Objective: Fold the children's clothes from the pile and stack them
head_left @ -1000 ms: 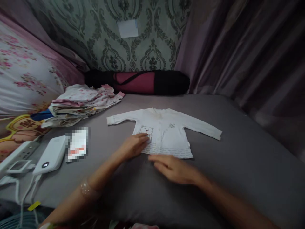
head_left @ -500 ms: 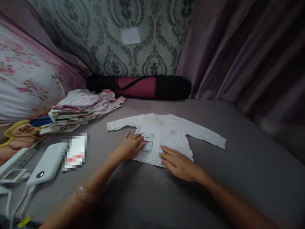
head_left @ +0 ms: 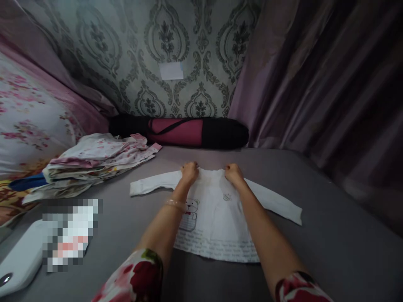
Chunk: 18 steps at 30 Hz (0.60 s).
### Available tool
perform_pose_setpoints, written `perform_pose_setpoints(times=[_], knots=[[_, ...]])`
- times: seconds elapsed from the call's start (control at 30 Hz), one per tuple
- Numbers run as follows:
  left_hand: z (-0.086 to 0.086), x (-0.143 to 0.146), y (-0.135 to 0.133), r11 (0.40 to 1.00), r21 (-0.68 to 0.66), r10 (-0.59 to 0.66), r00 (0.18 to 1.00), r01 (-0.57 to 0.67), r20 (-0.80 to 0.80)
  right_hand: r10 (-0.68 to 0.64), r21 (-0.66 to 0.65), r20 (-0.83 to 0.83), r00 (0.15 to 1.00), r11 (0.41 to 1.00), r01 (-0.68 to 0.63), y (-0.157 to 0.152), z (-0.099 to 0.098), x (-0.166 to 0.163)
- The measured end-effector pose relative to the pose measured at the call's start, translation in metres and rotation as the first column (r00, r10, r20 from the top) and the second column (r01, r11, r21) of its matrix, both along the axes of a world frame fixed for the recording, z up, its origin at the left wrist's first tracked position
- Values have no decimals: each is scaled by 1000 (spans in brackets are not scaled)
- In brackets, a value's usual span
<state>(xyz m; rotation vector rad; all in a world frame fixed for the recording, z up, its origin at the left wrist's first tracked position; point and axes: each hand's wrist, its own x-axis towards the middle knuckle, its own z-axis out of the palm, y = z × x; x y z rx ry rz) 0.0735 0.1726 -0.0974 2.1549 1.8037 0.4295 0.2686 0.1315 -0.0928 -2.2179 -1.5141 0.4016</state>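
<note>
A small white long-sleeved baby shirt (head_left: pixel 208 209) lies spread out on the grey sheet, its neckline away from me. A bear print shows on its left half and a small bee print on the right. My left hand (head_left: pixel 190 171) pinches the shirt at the left shoulder by the collar. At the right shoulder, my right hand (head_left: pixel 233 172) has its fingers closed on the cloth. Both sleeves stretch out to the sides, and my forearms cover parts of the shirt's body.
A stack of folded clothes (head_left: pixel 100 157) sits at the left beside a floral pillow (head_left: pixel 28 117). Nearer me lie a white power bank (head_left: pixel 25 256) and a blurred-out packet (head_left: pixel 74 235). A black and maroon long bag (head_left: pixel 179 132) rests along the wall. Curtains (head_left: pixel 315 84) hang at the right.
Both hands have moved from lying flat near the shirt's lower part up to its shoulders and closed on the cloth there. The view has tilted up a little.
</note>
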Motion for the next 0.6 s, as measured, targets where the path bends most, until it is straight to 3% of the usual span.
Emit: perform_pose_setpoints(times=[0.2,0.33,0.6], knots=[[-27,-8,-5,989,150,-8,1000,5,18,-55,28,62,997,998,54,-5,-22,-12],[-24,-12,-6,992,123,-20,999,15,45,-75,90,100,992,994,66,-9,-28,-14],[-20,-12,1,993,120,-24,995,12,101,-60,-37,-11,998,998,60,0,-20,-5]])
